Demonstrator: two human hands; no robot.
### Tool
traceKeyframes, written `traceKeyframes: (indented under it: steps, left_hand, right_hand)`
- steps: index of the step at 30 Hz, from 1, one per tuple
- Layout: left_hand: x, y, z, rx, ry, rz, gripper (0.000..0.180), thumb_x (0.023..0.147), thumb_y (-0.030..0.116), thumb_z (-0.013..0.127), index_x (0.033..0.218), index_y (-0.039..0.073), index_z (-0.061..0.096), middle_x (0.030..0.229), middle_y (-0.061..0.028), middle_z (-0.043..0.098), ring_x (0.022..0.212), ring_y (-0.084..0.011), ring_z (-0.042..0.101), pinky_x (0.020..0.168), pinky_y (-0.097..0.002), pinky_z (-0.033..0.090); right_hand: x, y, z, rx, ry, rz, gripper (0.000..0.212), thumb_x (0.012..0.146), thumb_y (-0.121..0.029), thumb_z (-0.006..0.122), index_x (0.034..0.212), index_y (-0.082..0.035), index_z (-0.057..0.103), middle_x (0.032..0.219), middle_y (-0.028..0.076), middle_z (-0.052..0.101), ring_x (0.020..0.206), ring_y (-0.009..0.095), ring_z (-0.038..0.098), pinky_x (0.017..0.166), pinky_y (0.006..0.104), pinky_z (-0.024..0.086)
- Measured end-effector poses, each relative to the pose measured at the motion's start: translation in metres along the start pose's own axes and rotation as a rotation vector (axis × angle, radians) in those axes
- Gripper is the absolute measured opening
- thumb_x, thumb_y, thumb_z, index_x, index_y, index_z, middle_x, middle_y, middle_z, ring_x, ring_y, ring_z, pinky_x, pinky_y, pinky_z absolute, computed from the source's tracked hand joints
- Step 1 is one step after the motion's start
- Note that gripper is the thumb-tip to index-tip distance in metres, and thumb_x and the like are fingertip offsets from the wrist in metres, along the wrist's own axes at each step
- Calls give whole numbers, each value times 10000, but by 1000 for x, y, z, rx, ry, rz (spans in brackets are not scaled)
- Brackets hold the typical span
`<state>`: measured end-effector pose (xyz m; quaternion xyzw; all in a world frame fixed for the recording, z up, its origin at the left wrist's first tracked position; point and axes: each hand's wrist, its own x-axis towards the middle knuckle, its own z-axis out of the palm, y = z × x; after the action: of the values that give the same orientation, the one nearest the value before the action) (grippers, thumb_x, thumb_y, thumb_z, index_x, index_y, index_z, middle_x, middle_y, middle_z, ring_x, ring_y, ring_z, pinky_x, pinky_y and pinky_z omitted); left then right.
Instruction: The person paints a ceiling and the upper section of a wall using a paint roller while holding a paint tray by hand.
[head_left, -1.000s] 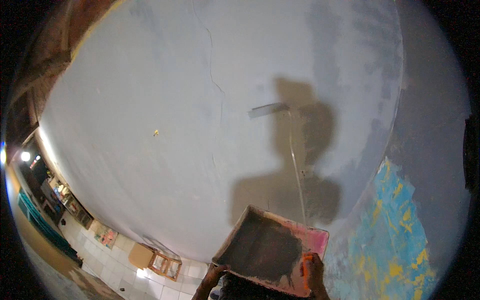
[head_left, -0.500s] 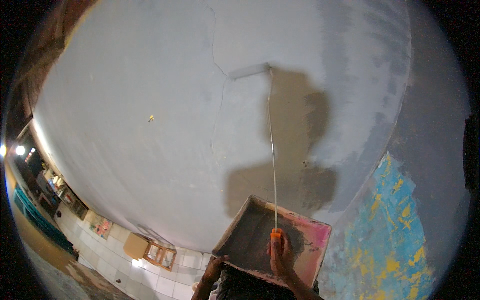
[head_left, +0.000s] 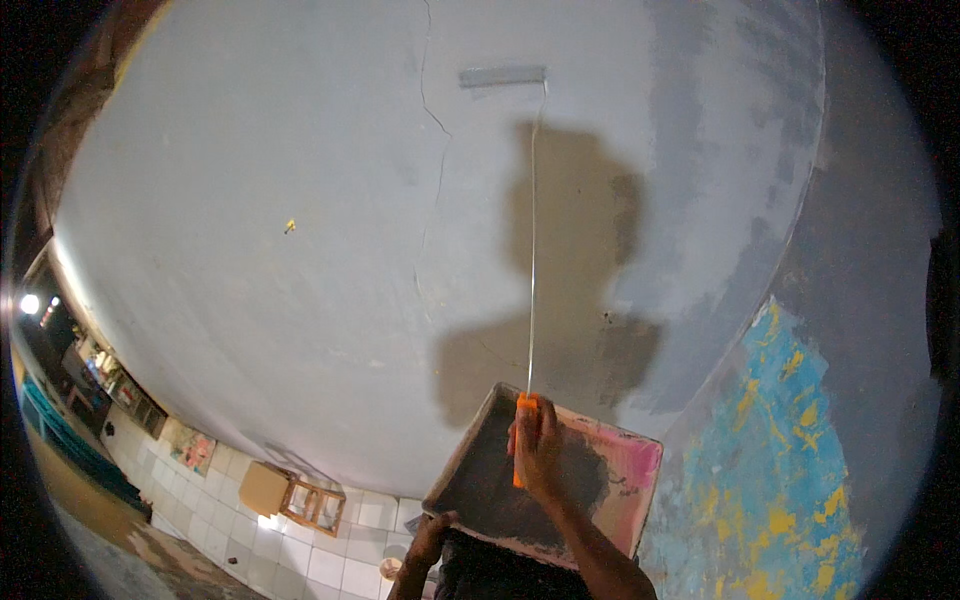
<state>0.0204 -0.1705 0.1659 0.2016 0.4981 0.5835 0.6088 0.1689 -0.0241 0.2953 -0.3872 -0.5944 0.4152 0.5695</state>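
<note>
My right hand (head_left: 540, 450) grips the orange handle of a long-shafted paint roller (head_left: 503, 76). Its thin metal shaft rises from the hand, and the grey roller head presses against the pale grey ceiling (head_left: 250, 200) far above, beside a thin crack (head_left: 432, 150). My left hand (head_left: 432, 540) holds the near edge of a pink paint tray (head_left: 640, 470) smeared with dark grey paint, tilted up in front of me. The right hand is in front of the tray.
Darker fresh grey paint covers the ceiling at right (head_left: 730, 150). A blue wall patch with yellow flecks (head_left: 790, 470) lies lower right. A white tiled wall (head_left: 300, 550) with a wooden-framed opening (head_left: 310, 505) and bright lights (head_left: 30, 303) sit at lower left.
The roller head has travelled up and to the left across the ceiling. My right hand has risen from the tray's right edge to in front of the tray.
</note>
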Motion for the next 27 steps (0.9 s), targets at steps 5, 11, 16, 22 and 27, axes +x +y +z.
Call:
traceKeyframes:
  steps: [5,11,16,22,27]
  left_hand:
    - [13,-14,-4,28,-75,51,647,721,257,589,1248,-13,326,1167,-120,457,1054,-236,430,902,-344,331]
    - [-13,19,16,261,-9,69,662,724,254,592,1262,-2,306,1193,-124,435,1072,-242,424,905,-353,330]
    - [2,-3,8,37,-66,39,650,727,242,593,1258,-6,313,1182,-125,444,1065,-239,433,902,-349,334]
    - [12,-13,-12,-10,-93,78,627,739,229,582,1253,-11,316,1167,-121,457,1051,-240,445,898,-353,342]
    - [2,-1,8,227,-65,152,642,742,223,583,1267,-9,296,1188,-121,441,1069,-242,434,902,-355,341]
  right_hand:
    - [-4,5,-7,133,-3,29,320,908,-340,409,1049,-58,465,640,21,492,481,69,471,426,206,405]
    - [13,-7,6,56,-53,-33,337,911,-341,400,1058,-44,459,631,18,483,478,63,462,408,204,392]
    - [-1,4,-9,109,17,23,332,904,-336,425,1048,-41,470,630,14,488,465,57,460,404,203,394]
    - [57,-23,24,-28,33,-197,332,903,-342,423,1036,-41,474,602,5,463,454,57,454,389,207,374]
    - [26,13,22,-70,-16,-197,391,896,-388,417,1025,-22,466,605,-7,451,467,52,446,396,199,368]
